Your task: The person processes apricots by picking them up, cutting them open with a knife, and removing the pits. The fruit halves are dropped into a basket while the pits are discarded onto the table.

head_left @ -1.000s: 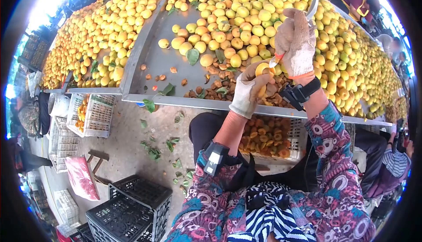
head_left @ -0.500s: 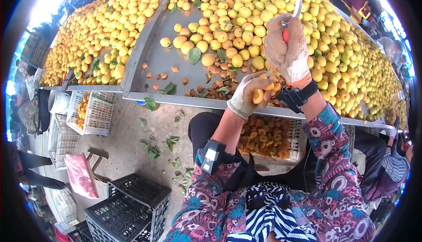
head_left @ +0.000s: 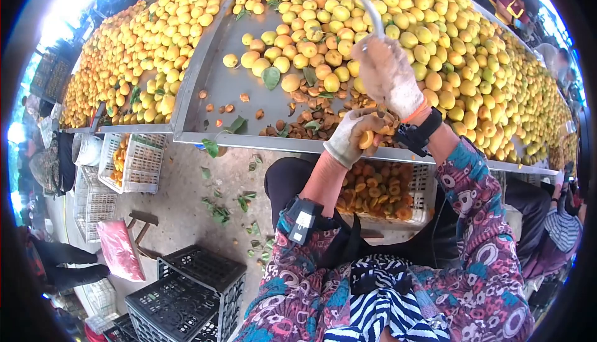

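My left hand [head_left: 352,134], in a soiled white glove, is closed around several cut apricot halves [head_left: 367,138] at the near edge of the metal table. Just above it, my gloved right hand [head_left: 390,74] grips a knife [head_left: 374,17] whose blurred, curved blade points up and away from me. The knife's handle is hidden in the fist. Beyond my hands lies a large heap of whole yellow apricots [head_left: 460,62]. Brown apricot stones [head_left: 307,119] are scattered on the table beside my left hand.
Below the table edge [head_left: 267,143], a white crate [head_left: 425,198] holds apricot halves between my knees. Black crates [head_left: 180,298] stand at the lower left, near a pink cushion [head_left: 122,250]. Another white crate [head_left: 147,161] holds cut fruit. People sit at the right and far side.
My right hand has shifted left, and the knife blade has swung from leaning right to leaning left. The left hand stays nearly in place around the apricot halves.
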{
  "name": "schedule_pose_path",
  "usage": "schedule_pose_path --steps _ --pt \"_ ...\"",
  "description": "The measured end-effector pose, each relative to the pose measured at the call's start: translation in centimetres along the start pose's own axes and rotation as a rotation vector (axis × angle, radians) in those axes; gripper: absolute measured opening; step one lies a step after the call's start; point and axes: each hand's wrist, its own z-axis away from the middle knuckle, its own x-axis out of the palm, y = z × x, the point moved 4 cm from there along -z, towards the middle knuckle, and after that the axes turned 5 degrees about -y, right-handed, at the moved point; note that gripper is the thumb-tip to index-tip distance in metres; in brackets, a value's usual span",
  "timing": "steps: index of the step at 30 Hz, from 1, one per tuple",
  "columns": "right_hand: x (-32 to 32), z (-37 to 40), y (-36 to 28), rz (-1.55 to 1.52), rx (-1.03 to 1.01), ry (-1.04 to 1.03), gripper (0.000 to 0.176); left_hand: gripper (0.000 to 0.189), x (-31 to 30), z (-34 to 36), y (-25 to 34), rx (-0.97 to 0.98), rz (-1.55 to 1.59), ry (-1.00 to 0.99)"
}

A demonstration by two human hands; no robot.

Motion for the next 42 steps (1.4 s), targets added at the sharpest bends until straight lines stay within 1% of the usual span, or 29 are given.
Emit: schedule_pose_path --steps 1,2,3,5,7,9,10,11,12,13,14,15,16,17,19,20,22,25,30,31,33,34,35,37,40,42 --pt "0.5 0.0 -0.6 0.139 -0.032 -0.054 0.018 0.005 0.4 -0.1 0.4 0.138 -0.073 -0.005" --pt "1.4 1.0 -1.1 0.141 0.091 -0.173 0.019 0.008 0.5 -0.2 -0.2 -0.074 0.246 -0.060" --pt "2.2 1.4 -1.6 0.143 0.214 -0.290 0.019 0.016 0.7 0.0 -0.5 -0.297 0.561 -0.041" --pt "2.6 1.5 -0.5 -0.101 0.286 -0.274 0.019 0.021 0.3 -0.4 -0.8 0.012 0.096 -0.072" --pt "1.8 1.0 -1.5 -0.054 0.478 -0.215 0.022 0.020 0.3 -0.2 -0.6 0.047 0.061 -0.037" --pt "1.4 1.0 -0.4 -0.289 0.467 -0.106 0.024 0.018 0.2 0.0 -0.5 0.079 0.014 -0.031" --pt "1.3 1.0 -0.2 -0.405 0.461 -0.049 0.024 0.017 0.2 -0.2 -0.7 0.009 0.115 -0.037" --pt "1.3 1.0 -0.6 -0.328 0.434 -0.073 0.023 0.015 0.1 -0.4 -0.7 -0.061 0.216 -0.036" --pt "1.6 0.6 -2.0 -0.250 0.407 -0.095 0.022 0.013 0.3 -0.1 -1.1 -0.225 0.455 -0.016" --pt "2.0 0.9 -0.7 -0.249 0.386 -0.190 0.022 0.012 0.5 0.0 -1.5 -0.384 0.688 -0.001" --pt "2.4 1.1 -0.3 -0.246 0.365 -0.284 0.021 0.012 0.5 0.1 -1.4 -0.328 0.601 -0.007" --pt "2.2 1.0 -0.6 -0.207 0.463 -0.191 0.019 0.012 0.6 0.1 -0.6 -0.274 0.514 -0.014" --pt "1.6 1.0 -0.5 -0.285 0.457 -0.071 0.019 0.013 0.8 -0.1 0.2 -0.218 0.426 -0.023" --pt "1.0 0.8 -0.3 -0.362 0.448 0.046 0.018 0.014 0.9 -0.6 0.9 -0.231 0.320 0.043" --pt "-0.2 0.6 0.5 -0.514 0.423 0.281 0.018 0.020 1.2 -0.8 0.8 -0.201 0.398 0.105" --pt "-0.8 0.7 1.7 -0.358 0.338 0.409 0.019 0.023 1.3 -0.9 0.7 -0.184 0.436 0.135" --pt "-1.1 1.1 1.6 -0.369 0.298 0.429 0.020 0.024 1.0 -1.0 0.7 -0.198 0.345 0.241" --pt "-1.5 1.3 3.0 -0.577 0.254 0.544 0.018 0.024 0.9 -1.1 -0.1 -0.128 0.156 0.429" --pt "-1.9 1.3 2.3 -0.730 0.195 0.720 0.016 0.022 0.7 -0.8 -0.1 0.011 0.414 0.463" --pt "-1.8 1.2 2.2 -0.738 0.187 0.733 0.016 0.021 0.6 -0.9 0.0 0.044 0.472 0.462" --pt "-1.3 1.1 1.9 -0.727 0.179 0.721 0.016 0.014 -0.4 -1.0 1.5 0.274 0.038 0.321" --pt "-1.2 1.2 1.8 -0.714 0.177 0.705 0.016 0.011 -0.4 -0.9 1.6 0.284 -0.044 0.283" --pt "-1.0 1.2 1.6 -0.694 0.172 0.682 0.016 0.009 -0.3 -0.8 0.9 0.170 0.060 0.280" --pt "-0.6 1.2 1.1 -0.655 0.153 0.635 0.016 0.004 -0.3 -0.5 1.0 0.038 0.188 0.299" --pt "-0.2 1.1 0.3 -0.604 0.122 0.565 0.016 0.004 0.6 -0.2 2.4 -0.013 0.344 0.414" --pt "0.0 0.7 -0.1 -0.584 0.103 0.524 0.016 0.013 0.6 -0.1 2.3 -0.068 0.490 0.427"
